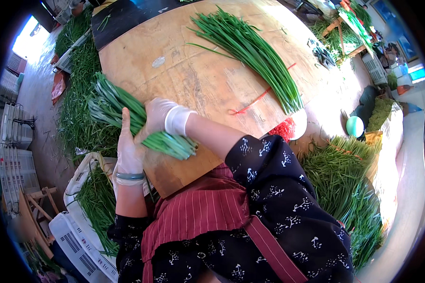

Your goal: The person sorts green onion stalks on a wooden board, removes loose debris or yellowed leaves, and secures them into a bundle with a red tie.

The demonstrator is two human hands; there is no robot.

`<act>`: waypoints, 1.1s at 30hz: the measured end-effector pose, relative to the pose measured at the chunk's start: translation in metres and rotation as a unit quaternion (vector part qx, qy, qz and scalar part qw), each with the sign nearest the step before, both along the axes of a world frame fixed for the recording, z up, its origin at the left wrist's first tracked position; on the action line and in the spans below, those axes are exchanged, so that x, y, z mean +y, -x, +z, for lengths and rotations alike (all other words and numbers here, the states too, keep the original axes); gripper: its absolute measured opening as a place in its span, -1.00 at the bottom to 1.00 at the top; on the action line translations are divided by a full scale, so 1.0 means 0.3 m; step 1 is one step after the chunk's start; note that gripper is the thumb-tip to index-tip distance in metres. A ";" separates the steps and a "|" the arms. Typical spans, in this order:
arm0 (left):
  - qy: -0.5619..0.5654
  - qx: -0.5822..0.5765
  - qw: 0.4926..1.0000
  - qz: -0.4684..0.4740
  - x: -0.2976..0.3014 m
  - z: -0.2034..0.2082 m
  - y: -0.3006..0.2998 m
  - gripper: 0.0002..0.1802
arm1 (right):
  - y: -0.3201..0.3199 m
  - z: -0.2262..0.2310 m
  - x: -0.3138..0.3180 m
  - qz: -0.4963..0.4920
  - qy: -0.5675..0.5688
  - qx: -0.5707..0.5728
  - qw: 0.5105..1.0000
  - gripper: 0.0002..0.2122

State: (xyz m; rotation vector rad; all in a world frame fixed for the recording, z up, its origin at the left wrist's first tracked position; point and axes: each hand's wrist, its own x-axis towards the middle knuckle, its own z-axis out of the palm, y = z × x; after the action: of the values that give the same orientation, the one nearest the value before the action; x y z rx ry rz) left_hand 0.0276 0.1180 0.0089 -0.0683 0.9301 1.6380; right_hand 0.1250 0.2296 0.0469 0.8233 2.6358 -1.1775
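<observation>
A bunch of garlic chives [115, 101] lies slantwise over the left edge of the wooden board, its pale cut ends towards me. My right hand [158, 115], in a thin whitish glove, is closed over the bunch from above. Below and left of it my left hand [130, 151], gloved likewise, grips the bunch from the side with its thumb pointing up; its other fingers are partly hidden. A second, longer bunch of chives [255, 52] rests at the board's far right, lying over a thin red tie [252, 103].
The wooden tabletop [184, 75] fills the middle. Loose chives [80, 108] heap along its left side, and a larger pile [337, 188] stands at my right. A white crate [78, 240] with greens is at lower left. Red ties [282, 129] hang by the right edge; a pale green ball-like object [354, 126] sits beyond.
</observation>
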 end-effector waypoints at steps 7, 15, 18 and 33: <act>-0.060 0.058 0.994 0.073 -0.008 -0.045 -0.093 -0.53 | -0.089 0.058 -0.104 -0.053 -0.077 0.097 0.991 -0.13; -0.080 0.021 0.995 -0.049 0.058 0.021 -0.134 -0.49 | -0.183 0.107 -0.049 -0.046 -0.165 -0.034 0.985 -0.06; -0.021 -0.086 0.994 -0.065 0.061 0.002 -0.118 -0.56 | -0.193 0.018 -0.020 -0.007 -0.177 -0.095 0.980 -0.06; -0.077 -0.029 0.986 -0.143 0.200 0.112 -0.255 -0.60 | -0.409 0.143 -0.079 -0.095 -0.389 -0.023 0.916 -0.47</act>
State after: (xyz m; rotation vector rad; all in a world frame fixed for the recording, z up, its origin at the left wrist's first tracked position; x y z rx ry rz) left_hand 0.1041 0.1780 0.0425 0.1179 0.7296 1.4272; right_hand 0.2478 0.2060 0.0899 1.2084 3.0285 -0.0581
